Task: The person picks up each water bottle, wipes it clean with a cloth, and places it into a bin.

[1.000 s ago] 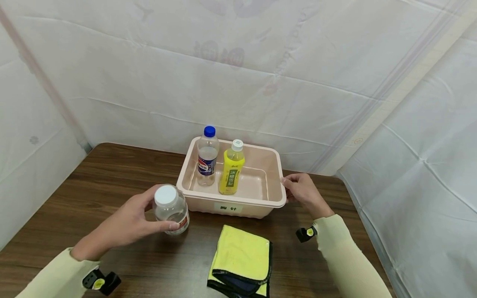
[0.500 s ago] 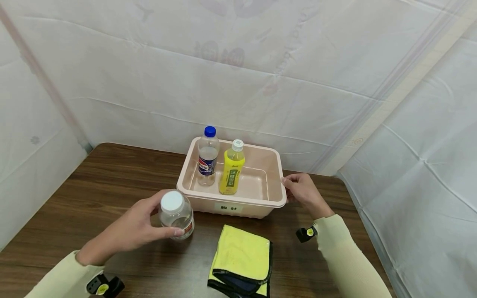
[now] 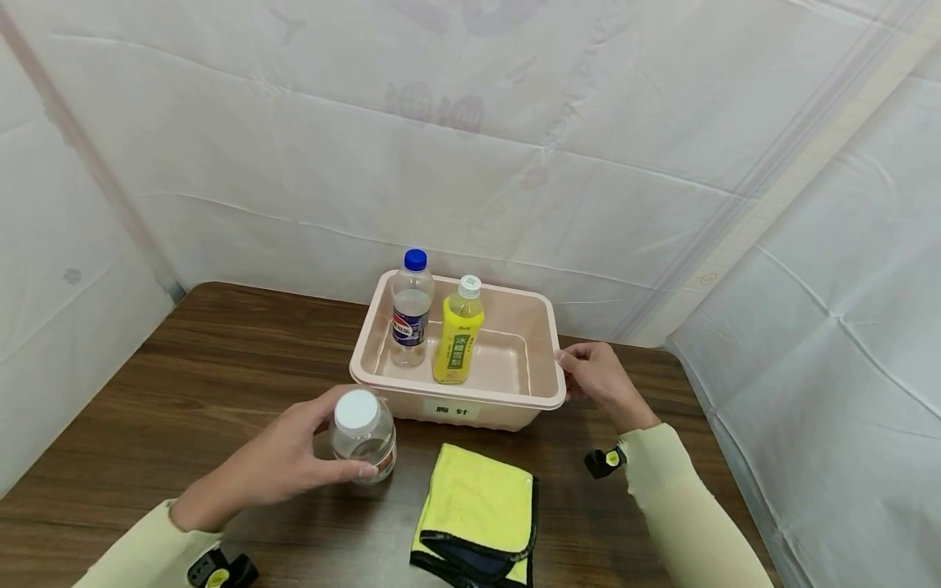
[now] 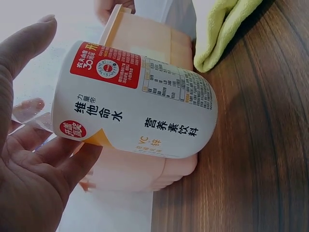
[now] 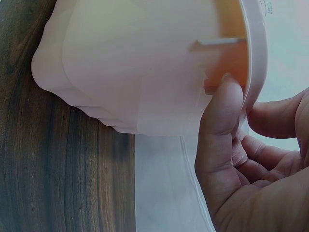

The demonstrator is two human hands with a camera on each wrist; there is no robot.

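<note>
My left hand (image 3: 283, 461) grips a clear, wide bottle with a white cap (image 3: 364, 441) around its middle, in front of the bin's left corner. In the left wrist view the white printed label of this bottle (image 4: 130, 113) faces the camera. Whether its base touches the table cannot be told. My right hand (image 3: 599, 382) pinches the right rim of a pale pink plastic bin (image 3: 507, 359), thumb and fingers on either side of the edge in the right wrist view. Inside the bin stand a blue-capped bottle (image 3: 409, 314) and a yellow-labelled drink bottle (image 3: 457, 343).
A folded yellow cloth with dark edging (image 3: 481, 502) lies on the brown wood-grain table (image 3: 243, 351), in front of the bin. White sheeting (image 3: 470, 163) hangs behind the table and along both sides.
My left hand has moved the white-capped bottle rightward and slightly toward me, along the bin's front. The right hand, the bin and the cloth have stayed put.
</note>
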